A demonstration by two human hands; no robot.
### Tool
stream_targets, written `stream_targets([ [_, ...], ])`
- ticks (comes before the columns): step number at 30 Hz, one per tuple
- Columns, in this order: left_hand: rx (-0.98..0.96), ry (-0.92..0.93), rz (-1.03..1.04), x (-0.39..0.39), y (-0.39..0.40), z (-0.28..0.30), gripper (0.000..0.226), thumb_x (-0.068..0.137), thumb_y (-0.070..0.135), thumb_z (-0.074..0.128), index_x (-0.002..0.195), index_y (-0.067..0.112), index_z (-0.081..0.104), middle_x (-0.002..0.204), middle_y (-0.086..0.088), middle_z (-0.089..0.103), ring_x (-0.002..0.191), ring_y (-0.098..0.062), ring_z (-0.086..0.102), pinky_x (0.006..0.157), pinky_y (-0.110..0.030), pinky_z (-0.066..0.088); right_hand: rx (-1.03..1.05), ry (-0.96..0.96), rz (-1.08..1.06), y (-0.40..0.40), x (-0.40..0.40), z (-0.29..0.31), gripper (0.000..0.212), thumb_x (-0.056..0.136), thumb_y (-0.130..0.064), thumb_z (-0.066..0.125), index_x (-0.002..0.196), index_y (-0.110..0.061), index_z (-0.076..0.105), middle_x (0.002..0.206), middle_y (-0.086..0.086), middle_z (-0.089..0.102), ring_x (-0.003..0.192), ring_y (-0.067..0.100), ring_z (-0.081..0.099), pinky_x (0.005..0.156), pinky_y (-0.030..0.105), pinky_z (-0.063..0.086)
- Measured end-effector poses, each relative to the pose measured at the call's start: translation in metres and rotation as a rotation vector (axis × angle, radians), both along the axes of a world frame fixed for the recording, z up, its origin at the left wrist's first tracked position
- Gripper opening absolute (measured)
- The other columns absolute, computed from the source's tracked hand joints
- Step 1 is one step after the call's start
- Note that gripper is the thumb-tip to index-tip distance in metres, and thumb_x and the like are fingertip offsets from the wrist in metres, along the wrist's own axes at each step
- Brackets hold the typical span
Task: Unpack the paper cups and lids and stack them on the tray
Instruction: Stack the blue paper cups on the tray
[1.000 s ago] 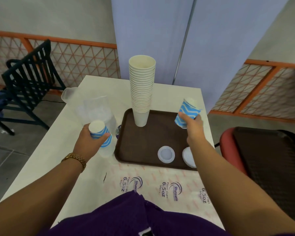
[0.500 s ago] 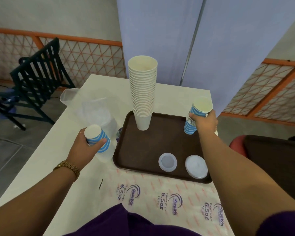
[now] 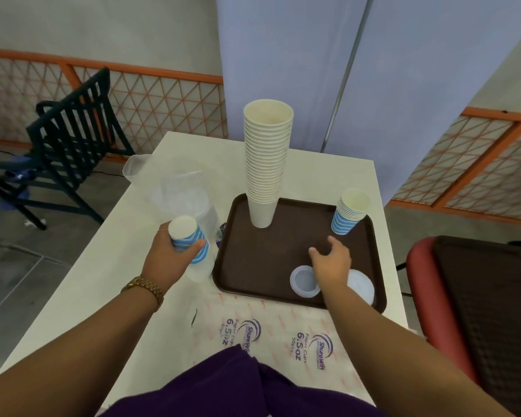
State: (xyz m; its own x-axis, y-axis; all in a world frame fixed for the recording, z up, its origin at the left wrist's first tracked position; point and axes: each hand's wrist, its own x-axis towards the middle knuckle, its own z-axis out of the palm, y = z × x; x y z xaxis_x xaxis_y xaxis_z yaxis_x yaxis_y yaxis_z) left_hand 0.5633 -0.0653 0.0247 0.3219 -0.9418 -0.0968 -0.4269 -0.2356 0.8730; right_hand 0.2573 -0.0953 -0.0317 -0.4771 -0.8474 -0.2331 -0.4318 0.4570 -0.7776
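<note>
A brown tray (image 3: pixel 286 254) lies on the white table. A tall stack of plain cream cups (image 3: pixel 266 164) stands at its back left. A short stack of blue-striped cups (image 3: pixel 350 211) stands upright at its back right corner. Two white lids (image 3: pixel 303 280) (image 3: pixel 361 286) lie at the tray's front edge. My left hand (image 3: pixel 170 255) grips another small stack of blue-striped cups (image 3: pixel 188 239), tilted, left of the tray. My right hand (image 3: pixel 331 260) hovers over the tray's middle with fingers spread, holding nothing, partly covering the lids.
Clear plastic packaging (image 3: pixel 178 191) lies on the table (image 3: pixel 103 266) left of the tray. A printed cup wrapper (image 3: pixel 283 338) lies at the near edge. A dark slatted chair (image 3: pixel 69 136) stands at the left, and a red chair with a dark tray (image 3: pixel 481 311) at the right.
My right hand set the blue-striped stack down on the tray's back right corner, let go, and drew back toward the tray's middle. My left hand kept its cups.
</note>
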Motion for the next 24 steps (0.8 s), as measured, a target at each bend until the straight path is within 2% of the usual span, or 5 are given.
stream_targets([
  [7,0.036,-0.04,-0.086,0.005,0.015,0.008,0.051,0.081,0.007,0.076,0.119,0.02,0.044,0.101,0.013,0.044,0.093,-0.003,0.046,0.077,-0.005,0.03,-0.202,0.339,0.802,0.01,0.085,0.057,0.047,0.092,-0.028,0.064,0.137,-0.02,0.053,0.145,0.002,0.043,0.134,0.019,0.039,0.109,0.029,0.033],
  [11,0.16,-0.076,-0.12,0.031,0.019,-0.006,0.077,0.079,0.028,0.079,0.143,0.012,0.039,0.14,0.001,0.041,0.125,-0.012,0.041,0.099,-0.018,0.031,-0.448,0.668,1.178,-0.002,0.139,0.095,0.058,0.086,-0.024,0.07,0.14,-0.016,0.05,0.15,0.012,0.041,0.136,0.031,0.039,0.112,0.039,0.032],
  [15,0.232,-0.041,-0.13,0.048,0.025,-0.012,0.086,0.081,0.04,0.076,0.15,0.019,0.029,0.154,-0.004,0.028,0.139,-0.018,0.033,0.11,-0.029,0.03,-0.561,1.293,1.49,-0.004,0.191,0.116,0.066,0.085,-0.023,0.07,0.144,-0.014,0.041,0.155,0.019,0.029,0.143,0.041,0.025,0.119,0.049,0.013],
  [20,0.245,-0.002,-0.142,0.062,0.036,-0.013,0.086,0.081,0.043,0.075,0.15,0.022,0.028,0.155,-0.003,0.026,0.139,-0.019,0.034,0.111,-0.032,0.031,-0.432,2.042,1.578,0.006,0.229,0.12,0.066,0.097,-0.037,0.05,0.151,-0.006,0.027,0.157,0.021,0.023,0.145,0.046,0.014,0.117,0.058,-0.001],
  [24,0.245,0.01,-0.148,0.072,0.041,-0.015,0.087,0.082,0.043,0.074,0.151,0.023,0.026,0.156,-0.001,0.023,0.139,-0.019,0.034,0.109,-0.031,0.032,-0.359,2.139,1.536,0.007,0.236,0.11,0.068,0.091,-0.035,0.064,0.148,-0.009,0.037,0.153,0.017,0.034,0.143,0.042,0.023,0.116,0.06,0.002],
])
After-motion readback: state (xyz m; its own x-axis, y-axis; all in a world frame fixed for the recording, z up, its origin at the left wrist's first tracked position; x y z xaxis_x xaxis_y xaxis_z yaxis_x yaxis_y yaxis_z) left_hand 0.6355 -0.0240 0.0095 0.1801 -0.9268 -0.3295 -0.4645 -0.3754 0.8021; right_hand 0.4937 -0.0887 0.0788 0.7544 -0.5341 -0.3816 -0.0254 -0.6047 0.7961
